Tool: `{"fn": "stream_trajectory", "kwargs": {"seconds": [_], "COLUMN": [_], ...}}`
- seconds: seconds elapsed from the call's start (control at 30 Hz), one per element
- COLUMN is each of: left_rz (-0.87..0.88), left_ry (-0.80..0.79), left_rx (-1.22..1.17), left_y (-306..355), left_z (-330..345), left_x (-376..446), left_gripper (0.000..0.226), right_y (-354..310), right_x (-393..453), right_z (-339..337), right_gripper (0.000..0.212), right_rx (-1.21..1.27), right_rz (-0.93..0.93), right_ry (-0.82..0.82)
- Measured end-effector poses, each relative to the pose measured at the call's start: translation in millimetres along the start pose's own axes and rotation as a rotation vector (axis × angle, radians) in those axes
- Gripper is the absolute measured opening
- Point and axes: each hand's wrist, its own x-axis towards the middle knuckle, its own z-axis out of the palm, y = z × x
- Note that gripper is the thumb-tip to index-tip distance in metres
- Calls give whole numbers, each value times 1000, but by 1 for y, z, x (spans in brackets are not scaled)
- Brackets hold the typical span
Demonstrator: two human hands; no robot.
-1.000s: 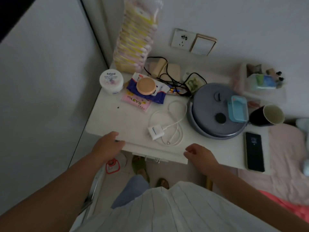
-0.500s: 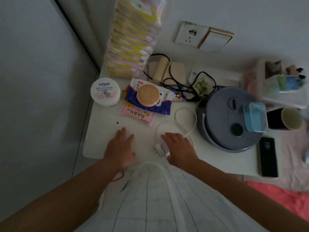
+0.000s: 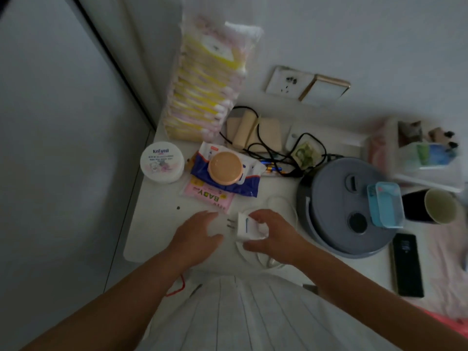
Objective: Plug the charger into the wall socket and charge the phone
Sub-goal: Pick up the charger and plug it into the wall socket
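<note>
My right hand point(image 3: 272, 236) grips the white charger point(image 3: 247, 228) just above the white table point(image 3: 152, 224), its two prongs pointing left. The charger's white cable point(image 3: 283, 206) coils under and behind that hand. My left hand point(image 3: 196, 235) rests on the table just left of the prongs, fingers loosely spread, holding nothing. The white wall socket point(image 3: 288, 82) is on the wall behind the table, with nothing plugged in. The black phone point(image 3: 407, 266) lies flat, screen up, at the table's front right.
A grey round appliance point(image 3: 349, 209) with a blue box point(image 3: 386, 205) on it sits right of my hands. A black cup point(image 3: 430, 206), white jar point(image 3: 162, 162), wipe packs with an orange lid point(image 3: 225, 168), tissue stack point(image 3: 207, 79) and black cables point(image 3: 268, 148) crowd the back.
My right hand has closed on the charger and lifted it off the table, prongs turned left. My left hand stays beside it. The view has moved closer.
</note>
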Motion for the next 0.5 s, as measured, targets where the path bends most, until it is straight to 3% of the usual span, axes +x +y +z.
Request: {"fn": "stream_trajectory", "kwargs": {"seconds": [0.1,0.2,0.33,0.5], "left_rz": [52,134,165,82], "left_ry": [-49,-71,102,228], "left_rx": [-421,-586,-717,-865], "left_y": [37,69,101,136], "left_z": [-16,-29,-33,-30], "left_x": [-2,-1,6,29], "left_gripper": [51,26,20,16], "right_y": [-19,-25,-20,-6], "right_x": [-3,-3,6,18], "right_z": [-34,-61,-85,-105], "right_gripper": [39,39,52,31], "right_rx": [408,654,817,883], "right_rz": [40,7,-11,22], "right_ry": [-130,-214,-166,41]}}
